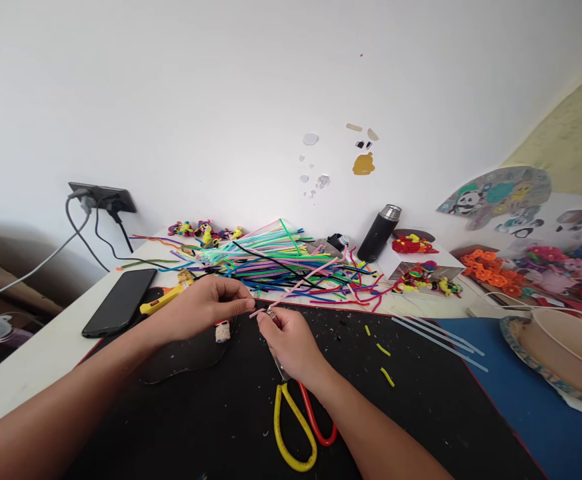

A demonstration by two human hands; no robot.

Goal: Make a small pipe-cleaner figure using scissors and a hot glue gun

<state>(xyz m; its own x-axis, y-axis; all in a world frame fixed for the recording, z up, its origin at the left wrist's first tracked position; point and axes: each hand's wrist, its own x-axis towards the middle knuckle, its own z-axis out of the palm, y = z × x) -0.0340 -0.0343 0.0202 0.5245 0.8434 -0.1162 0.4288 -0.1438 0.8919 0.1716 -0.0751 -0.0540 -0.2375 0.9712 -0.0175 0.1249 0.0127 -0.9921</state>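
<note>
A pale pink pipe cleaner [311, 275] slants up to the right from between my hands. My right hand [293, 343] is closed, its thumb and fingers pinching the pipe cleaner near its lower end. A small shiny bit shows at those fingertips; I cannot tell what it is. My left hand [215, 300] pinches at the short end, thumb and forefinger pressed together. Under my right hand lie scissors with one yellow and one red handle [295, 430], blades partly hidden. Just below my left hand is a small cream-and-red wrapped piece [223, 331].
Many coloured pipe cleaners [271, 257] are heaped along the wall. A phone [121, 302] and a yellow cutter [161, 300] lie left. A black flask [379, 233] stands behind, near a white box [421, 261]. Yellow scraps [383, 349] dot the black mat [421, 413]; a round basket [561, 360] sits right.
</note>
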